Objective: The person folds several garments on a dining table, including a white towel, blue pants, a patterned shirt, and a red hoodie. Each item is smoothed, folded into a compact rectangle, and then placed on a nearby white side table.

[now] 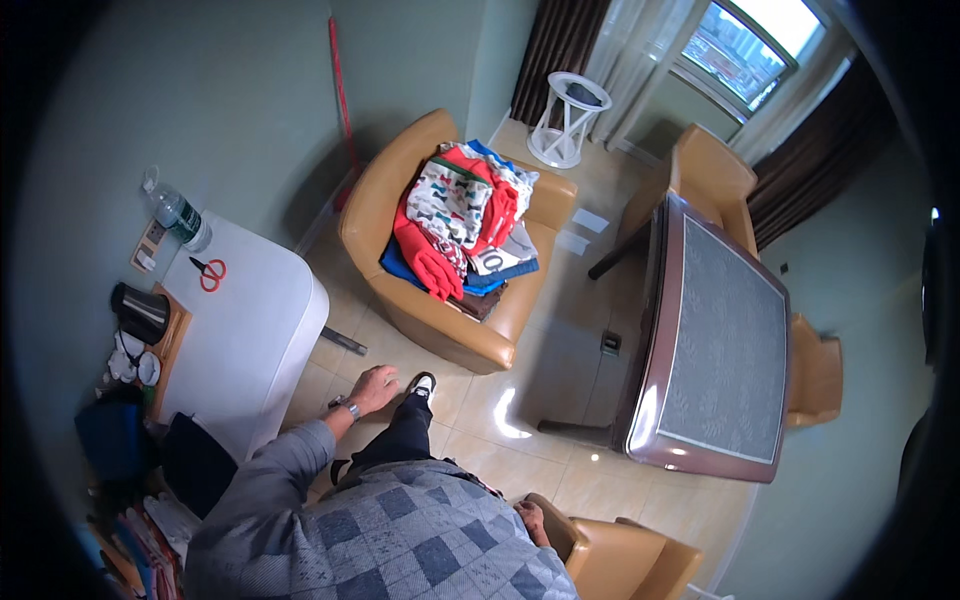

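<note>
My left hand (376,388), a metal watch on its wrist, hangs over the tiled floor with loosely curved fingers and holds nothing. It is between the white table (247,315) and a tan armchair (465,341), touching neither. On that chair's seat lies a pile of folded clothes (450,199), mostly red, blue and bow-tie-patterned white. My right hand (532,521) is low at my side, near a second tan armchair (626,555). Its fingers are partly hidden, and I cannot tell whether it touches that chair.
Orange-handled scissors (211,275) and a plastic bottle (182,217) are on the white table, with a black cup (141,313) at its wall side. A dark-framed table (724,337) stands to the right. A white side table (568,120) is by the curtains. A red-handled broom (341,90) leans on the wall.
</note>
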Tool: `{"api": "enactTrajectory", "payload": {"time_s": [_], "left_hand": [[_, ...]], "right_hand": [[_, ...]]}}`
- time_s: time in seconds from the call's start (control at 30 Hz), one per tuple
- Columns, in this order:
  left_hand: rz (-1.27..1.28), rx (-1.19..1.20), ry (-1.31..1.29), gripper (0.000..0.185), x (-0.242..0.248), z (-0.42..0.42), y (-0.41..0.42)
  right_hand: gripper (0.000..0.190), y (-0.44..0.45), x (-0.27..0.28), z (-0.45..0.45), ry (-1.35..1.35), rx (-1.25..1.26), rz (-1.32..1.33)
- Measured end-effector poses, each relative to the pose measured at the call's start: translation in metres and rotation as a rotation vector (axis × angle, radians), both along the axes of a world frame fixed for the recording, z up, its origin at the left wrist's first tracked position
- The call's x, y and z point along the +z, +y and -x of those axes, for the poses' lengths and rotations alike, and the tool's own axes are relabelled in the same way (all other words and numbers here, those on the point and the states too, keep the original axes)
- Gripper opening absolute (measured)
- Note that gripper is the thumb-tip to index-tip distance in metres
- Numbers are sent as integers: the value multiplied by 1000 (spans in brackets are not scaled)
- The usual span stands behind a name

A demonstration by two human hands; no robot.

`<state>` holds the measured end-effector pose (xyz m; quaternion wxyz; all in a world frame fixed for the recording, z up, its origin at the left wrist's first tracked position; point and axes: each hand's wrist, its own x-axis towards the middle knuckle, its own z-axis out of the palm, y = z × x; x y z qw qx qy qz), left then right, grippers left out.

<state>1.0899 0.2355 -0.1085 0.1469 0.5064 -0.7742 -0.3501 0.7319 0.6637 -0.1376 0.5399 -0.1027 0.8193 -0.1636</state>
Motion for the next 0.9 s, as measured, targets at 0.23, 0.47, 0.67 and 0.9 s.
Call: {"api": "enactTrajectory", "payload": {"time_s": [0.23, 0.47, 0.67, 0.9], "left_hand": [[-11, -23, 75, 39, -10, 35, -112], [116, 213, 122, 66, -6, 74, -201], [-89, 432, -48, 76, -8, 134, -259], [75, 618, -76, 27, -81, 97, -321]], "right_hand": [[53, -155, 3, 16, -129, -346, 275], [56, -270, 34, 22, -141, -256, 340], [54, -240, 17, 45, -138, -317, 299], [51, -171, 27, 75, -189, -378, 231]]}}
